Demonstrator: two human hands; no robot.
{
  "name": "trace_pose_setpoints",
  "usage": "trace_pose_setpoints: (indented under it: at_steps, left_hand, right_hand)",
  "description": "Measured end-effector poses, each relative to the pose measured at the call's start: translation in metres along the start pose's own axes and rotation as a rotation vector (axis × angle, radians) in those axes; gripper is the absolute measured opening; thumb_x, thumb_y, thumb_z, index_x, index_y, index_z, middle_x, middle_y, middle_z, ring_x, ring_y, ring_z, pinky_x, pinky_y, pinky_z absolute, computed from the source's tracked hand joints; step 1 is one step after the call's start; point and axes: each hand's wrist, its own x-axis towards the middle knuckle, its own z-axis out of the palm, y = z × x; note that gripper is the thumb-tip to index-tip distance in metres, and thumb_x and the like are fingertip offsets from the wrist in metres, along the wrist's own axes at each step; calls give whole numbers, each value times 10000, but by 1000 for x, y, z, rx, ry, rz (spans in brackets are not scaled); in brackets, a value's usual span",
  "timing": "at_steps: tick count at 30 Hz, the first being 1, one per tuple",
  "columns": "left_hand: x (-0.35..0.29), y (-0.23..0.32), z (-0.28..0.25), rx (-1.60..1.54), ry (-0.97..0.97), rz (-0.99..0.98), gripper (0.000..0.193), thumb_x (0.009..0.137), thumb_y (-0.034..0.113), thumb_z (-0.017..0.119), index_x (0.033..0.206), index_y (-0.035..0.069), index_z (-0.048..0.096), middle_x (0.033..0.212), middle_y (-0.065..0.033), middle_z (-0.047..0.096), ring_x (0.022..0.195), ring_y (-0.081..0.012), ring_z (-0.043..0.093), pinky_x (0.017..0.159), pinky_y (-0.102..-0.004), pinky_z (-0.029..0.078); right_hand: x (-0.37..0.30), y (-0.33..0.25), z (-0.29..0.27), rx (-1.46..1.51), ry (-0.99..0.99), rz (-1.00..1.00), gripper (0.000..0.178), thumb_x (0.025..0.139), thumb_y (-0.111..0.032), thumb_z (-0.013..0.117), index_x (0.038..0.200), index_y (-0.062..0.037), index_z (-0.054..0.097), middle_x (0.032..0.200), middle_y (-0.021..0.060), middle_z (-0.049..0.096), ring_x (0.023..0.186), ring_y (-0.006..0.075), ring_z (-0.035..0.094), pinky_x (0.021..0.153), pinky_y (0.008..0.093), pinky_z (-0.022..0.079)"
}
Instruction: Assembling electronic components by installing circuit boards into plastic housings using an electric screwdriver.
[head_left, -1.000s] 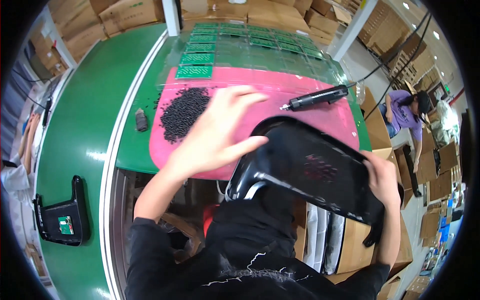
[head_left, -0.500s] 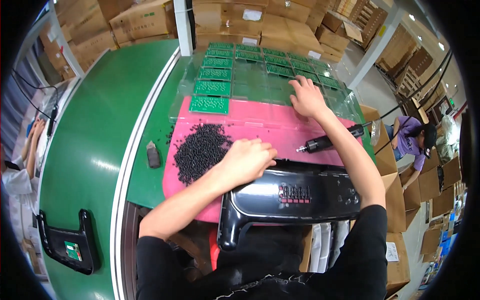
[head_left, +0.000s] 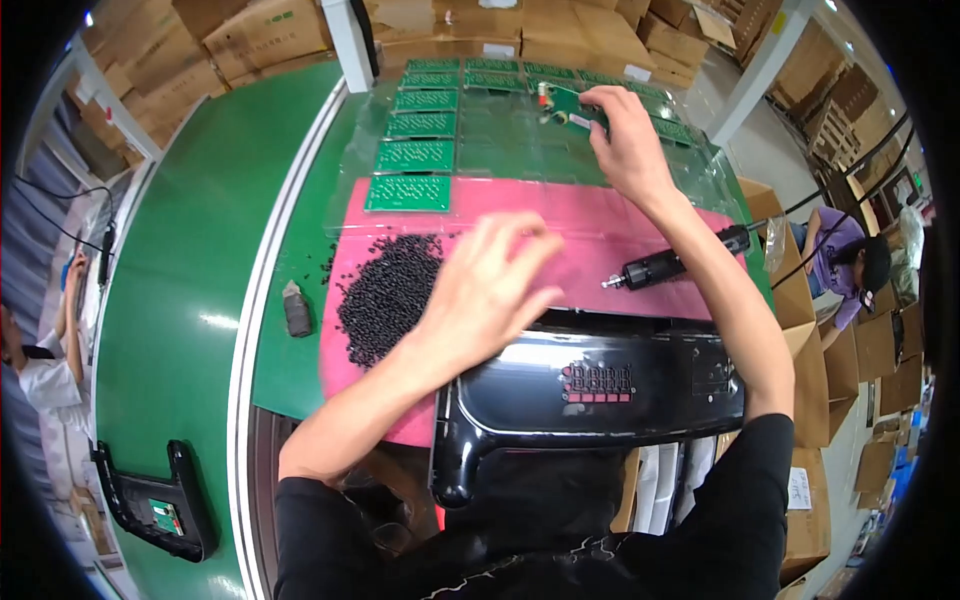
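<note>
Over the far part of the work surface, my right hand (head_left: 632,140) grips a green circuit board (head_left: 566,112) by its right edge. The board is tilted, and small parts show on its face. My left hand (head_left: 490,285), somewhat blurred, hovers above the upper left edge of a black plastic housing (head_left: 520,385) with its fingers apart and nothing in them. That housing lies across the near side of the pink mat and has a grid of small openings. Left of my hand is a pile of small black pieces (head_left: 388,300), too small to name surely.
Rows of green circuit boards (head_left: 410,193) lie in a clear plastic tray (head_left: 500,160). A black electric screwdriver (head_left: 665,268) rests on the pink mat (head_left: 575,250). A green conveyor (head_left: 190,270) at left carries another black housing (head_left: 190,530). People work at both sides.
My right hand has picked a circuit board up from the tray area and raised it. My left hand has lifted off the black housing's edge, its fingers spreading.
</note>
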Motion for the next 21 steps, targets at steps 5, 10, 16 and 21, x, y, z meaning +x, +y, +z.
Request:
trace_pose_setpoints:
  at_steps: [5,10,16,21]
  left_hand:
    - [9,3,-12,134,151,-46,783,614,42,799,1332,71,491,1273,-153,494,1181,-346,472,990,-431,422]
    - [2,2,-3,50,116,157,713,543,47,801,1228,60,604,1133,-106,589,1038,-313,577,873,-403,481]
    - [3,13,-10,-126,-3,247,665,511,143,830,1141,43,641,1051,-104,607,942,-299,595,809,-399,497]
    - [-9,20,-1,-302,-303,249,655,535,261,861,1105,8,660,980,-114,627,879,-278,611,764,-375,488]
  right_hand:
    - [-42,-83,-88,591,-157,179,275,807,31,592,1079,7,627,1078,148,640,1056,294,615,923,349,466]
    - [-82,-109,-127,665,-175,271,253,826,35,628,1078,21,613,1040,144,655,991,254,646,855,316,491]
    - [-122,-115,-156,543,-203,503,195,842,-17,661,1031,17,627,775,92,653,690,128,635,647,245,493]
    - [-160,-126,-176,917,-411,946,211,888,-22,618,1082,59,610,801,50,681,739,65,614,683,226,491]
